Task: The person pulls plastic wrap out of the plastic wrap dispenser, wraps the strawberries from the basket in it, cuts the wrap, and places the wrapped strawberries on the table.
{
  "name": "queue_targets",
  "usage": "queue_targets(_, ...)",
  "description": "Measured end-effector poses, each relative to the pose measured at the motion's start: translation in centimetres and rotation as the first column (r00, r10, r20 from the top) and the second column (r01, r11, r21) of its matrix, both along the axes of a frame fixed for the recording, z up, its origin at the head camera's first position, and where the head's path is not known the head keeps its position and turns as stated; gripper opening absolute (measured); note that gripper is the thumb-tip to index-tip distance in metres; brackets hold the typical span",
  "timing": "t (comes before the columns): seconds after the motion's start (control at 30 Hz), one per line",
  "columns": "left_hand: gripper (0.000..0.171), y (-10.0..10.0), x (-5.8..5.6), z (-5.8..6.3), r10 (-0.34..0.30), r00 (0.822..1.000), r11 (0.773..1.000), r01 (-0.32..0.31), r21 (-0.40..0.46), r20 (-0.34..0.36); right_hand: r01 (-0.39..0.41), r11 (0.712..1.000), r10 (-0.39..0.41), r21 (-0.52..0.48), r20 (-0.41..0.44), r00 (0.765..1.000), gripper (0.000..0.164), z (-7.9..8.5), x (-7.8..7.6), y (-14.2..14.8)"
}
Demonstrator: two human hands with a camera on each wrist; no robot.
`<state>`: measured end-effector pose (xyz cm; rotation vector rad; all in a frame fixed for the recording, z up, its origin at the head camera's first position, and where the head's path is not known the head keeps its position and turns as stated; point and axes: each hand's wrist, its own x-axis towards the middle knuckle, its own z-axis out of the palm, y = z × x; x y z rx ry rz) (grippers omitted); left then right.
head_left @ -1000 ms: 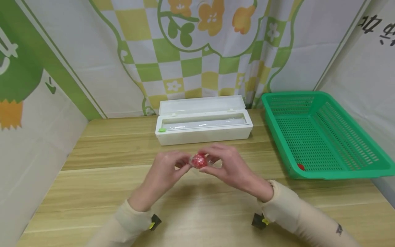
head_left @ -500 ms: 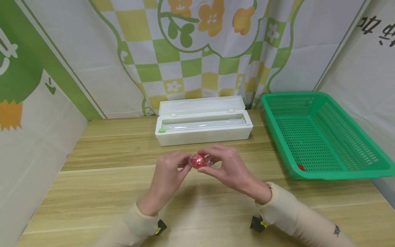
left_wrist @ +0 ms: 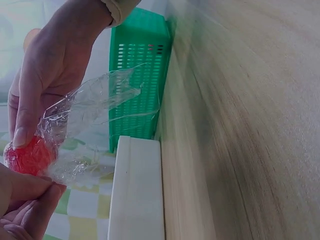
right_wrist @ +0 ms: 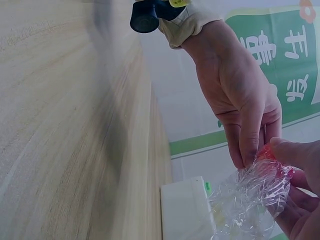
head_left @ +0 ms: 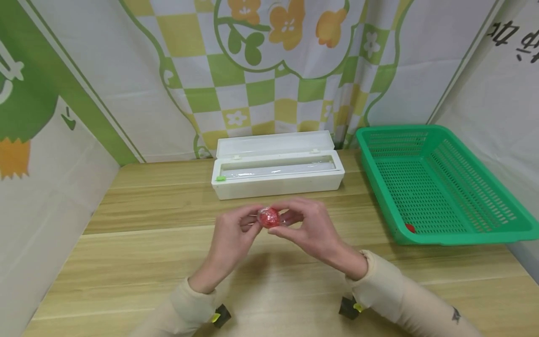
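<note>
In the head view a small round red thing (head_left: 269, 217), wrapped in clear cling film (left_wrist: 95, 105), is held above the table between both hands. My left hand (head_left: 227, 241) pinches its left side with thumb and fingertips. From the right, my right hand (head_left: 313, 229) grips it between thumb and curled fingers. The left wrist view shows loose film trailing down from the red thing toward the tabletop. Crumpled film (right_wrist: 250, 200) bunches around the fingertips in the right wrist view. The exact kind of the red thing is unclear under the film.
Behind the hands stands a white cling film box (head_left: 278, 185), its lid raised and a roll inside. A green plastic basket (head_left: 381, 196) at the right holds a small red thing (head_left: 410, 228) in its near corner. Patterned curtains (head_left: 261, 98) hang behind the wooden table (head_left: 147, 210).
My left wrist has moved a little to the right and my right forearm slightly left. The wrapped red thing has shifted slightly left, still between both hands.
</note>
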<state>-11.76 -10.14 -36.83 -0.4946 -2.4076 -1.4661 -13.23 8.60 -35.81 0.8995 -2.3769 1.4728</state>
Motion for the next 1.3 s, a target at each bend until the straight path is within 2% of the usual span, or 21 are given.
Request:
queue_targets(0.17, 0.027, 0.0, 0.0, -0.1, -0.038, 0.997, 0.999, 0.035, 0.035, 0.072, 0.001, 1.0, -0.001, -0.011, 0.003, 1.0, 0.036, -0.1, 0.0, -0.1)
queue_targets(0.23, 0.03, -0.1, 0.0, -0.1, -0.07, 0.99, 0.995, 0.062, 0.072, 0.123, 0.003, 1.0, -0.003, -0.015, 0.005, 1.0, 0.036, -0.2, 0.0, 0.0)
queue_targets(0.4, 0.041, -0.3, 0.1, 0.1, -0.181, 0.948, 0.966, 0.122, 0.226, 0.26, 0.028, 0.999, -0.028, -0.018, -0.002, 1.0, 0.035, -0.5, 0.1, 0.0)
queue_targets(0.53, 0.042, -0.1, 0.0, 0.1, -0.223, 0.929, 0.942, 0.128, 0.311, 0.295, 0.053, 0.998, -0.053, -0.017, 0.01, 0.999, 0.033, -0.6, 0.1, -0.1)
queue_targets(0.63, 0.043, 0.0, 0.0, 0.0, -0.209, 0.926, 0.941, 0.103, 0.323, 0.314, 0.048, 0.999, -0.047, -0.023, 0.034, 0.998, 0.033, -0.7, 0.1, -0.2)
queue_targets(0.83, 0.04, -0.2, 0.0, -0.3, -0.148, 0.928, 0.954, 0.043, 0.296, 0.342, -0.042, 0.998, 0.047, -0.04, 0.133, 0.99, 0.037, -0.8, -0.1, 0.5)
queue_targets(0.93, 0.038, -0.3, 0.0, -0.4, -0.157, 0.928, 0.949, 0.047, 0.312, 0.337, -0.008, 0.999, 0.015, -0.041, 0.157, 0.988, 0.029, -0.7, -0.6, 1.3)
queue_targets(1.03, 0.038, -0.4, 0.0, -0.4, -0.184, 0.926, 0.938, 0.066, 0.341, 0.328, 0.087, 0.995, -0.078, -0.057, 0.15, 0.986, 0.021, -0.7, -1.6, 2.2)
queue_targets(1.1, 0.038, -0.4, 0.0, -0.3, -0.195, 0.927, 0.936, 0.078, 0.343, 0.322, 0.125, 0.99, -0.112, -0.064, 0.174, 0.978, 0.02, -0.8, -2.4, 2.8)
queue_targets(1.17, 0.039, -0.5, -0.1, -0.3, -0.209, 0.926, 0.933, 0.093, 0.348, 0.314, 0.117, 0.992, -0.104, -0.042, 0.234, 0.967, 0.024, -1.0, -3.0, 3.2)
queue_targets(1.23, 0.039, -0.5, 0.0, -0.2, -0.225, 0.926, 0.929, 0.11, 0.354, 0.304, 0.054, 0.998, -0.045, -0.016, 0.33, 0.943, 0.03, -1.1, -3.4, 3.5)
queue_targets(1.3, 0.039, -0.5, 0.0, -0.2, -0.245, 0.925, 0.923, 0.13, 0.363, 0.291, -0.049, 0.999, 0.048, -0.009, 0.431, 0.901, 0.037, -1.2, -3.6, 3.6)
